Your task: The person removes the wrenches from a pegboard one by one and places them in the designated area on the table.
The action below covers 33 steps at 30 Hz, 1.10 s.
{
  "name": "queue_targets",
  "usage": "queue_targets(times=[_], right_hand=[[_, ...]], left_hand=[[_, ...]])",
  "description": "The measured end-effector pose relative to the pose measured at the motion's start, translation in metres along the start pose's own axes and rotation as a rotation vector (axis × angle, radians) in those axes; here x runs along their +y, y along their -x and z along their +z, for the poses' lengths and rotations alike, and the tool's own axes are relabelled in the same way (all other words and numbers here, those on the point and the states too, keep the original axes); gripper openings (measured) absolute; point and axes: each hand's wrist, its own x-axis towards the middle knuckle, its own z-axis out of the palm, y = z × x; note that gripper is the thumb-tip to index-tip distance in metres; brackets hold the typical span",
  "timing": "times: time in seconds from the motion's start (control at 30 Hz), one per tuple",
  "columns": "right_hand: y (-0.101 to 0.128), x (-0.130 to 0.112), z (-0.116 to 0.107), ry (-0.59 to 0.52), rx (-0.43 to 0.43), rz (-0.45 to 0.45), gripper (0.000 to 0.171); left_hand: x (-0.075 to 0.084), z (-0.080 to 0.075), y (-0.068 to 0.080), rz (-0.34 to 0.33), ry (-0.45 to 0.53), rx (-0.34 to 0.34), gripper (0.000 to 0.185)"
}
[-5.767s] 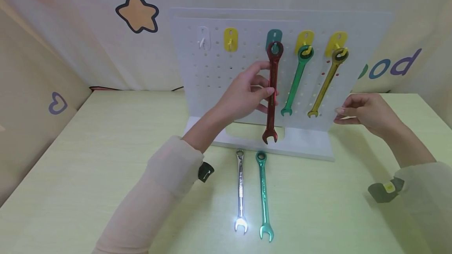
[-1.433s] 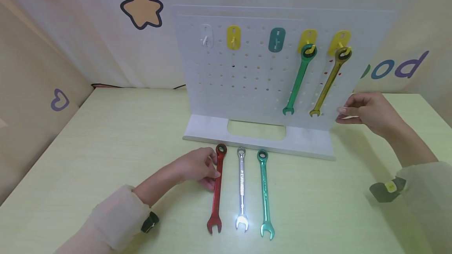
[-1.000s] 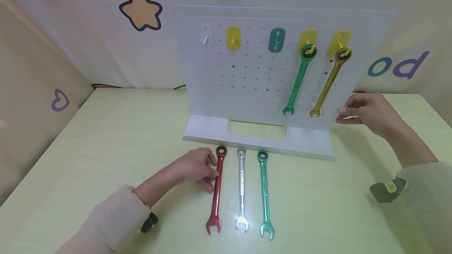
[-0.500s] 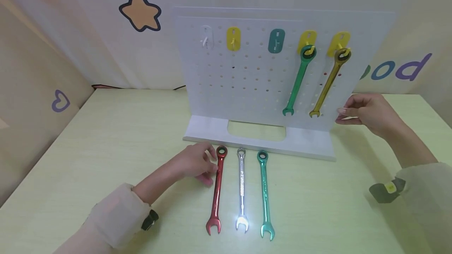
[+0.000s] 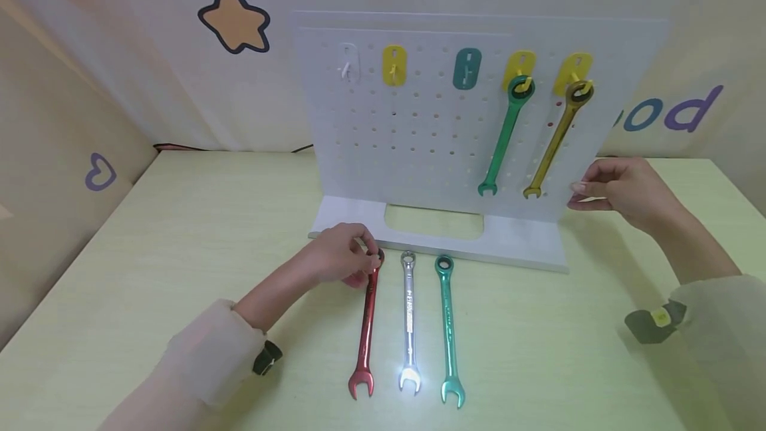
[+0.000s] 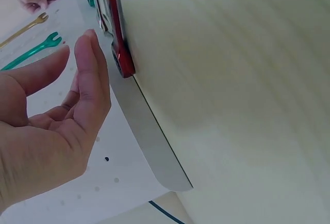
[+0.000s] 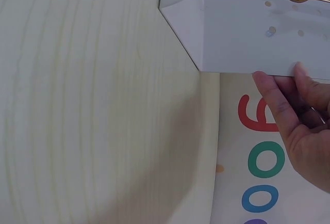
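Observation:
My left hand [image 5: 338, 255] hovers over the ring end of the red combination wrench [image 5: 365, 338], which lies on the table. In the left wrist view the thumb and fingers stand apart with nothing between them, and the red wrench [image 6: 119, 38] is beyond the fingertips. To its right lie a silver wrench [image 5: 409, 318] and a teal wrench [image 5: 448, 324], roughly parallel. My right hand [image 5: 628, 191] pinches the right edge of the white pegboard [image 5: 419, 171]; the right wrist view shows fingertips at that edge. A green wrench [image 5: 503, 142] and a gold wrench [image 5: 553, 145] hang there.
Three hooks carry nothing: a white hook [image 5: 348, 64], a yellow hook [image 5: 394, 66] and a teal hook [image 5: 467, 69]. The board's base [image 5: 520, 238] stands just behind the ring ends of the wrenches. A printed curtain [image 5: 149, 52] closes off the back.
The red wrench has gone from the teal hook down to the table, left of the silver one. My left hand has let go of it and moved up toward its ring end. The right hand stays put.

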Motion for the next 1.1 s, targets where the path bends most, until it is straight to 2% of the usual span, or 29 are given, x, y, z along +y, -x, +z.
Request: queue_targets(times=[0.2, 0.73, 1.1], right_hand=[[0.0, -0.001, 0.0, -0.012, 0.001, 0.005, 0.005], [-0.001, -0.001, 0.0, 0.018, -0.007, -0.005, 0.008], [-0.002, 0.001, -0.001, 0.031, -0.013, 0.001, 0.01]], left_hand=[[0.007, -0.003, -0.006, 0.049, 0.039, 0.014, 0.017], [0.021, -0.001, -0.023, 0.118, -0.005, 0.13, 0.028], [0.035, 0.005, -0.035, 0.211, -0.043, 0.132, 0.034]])
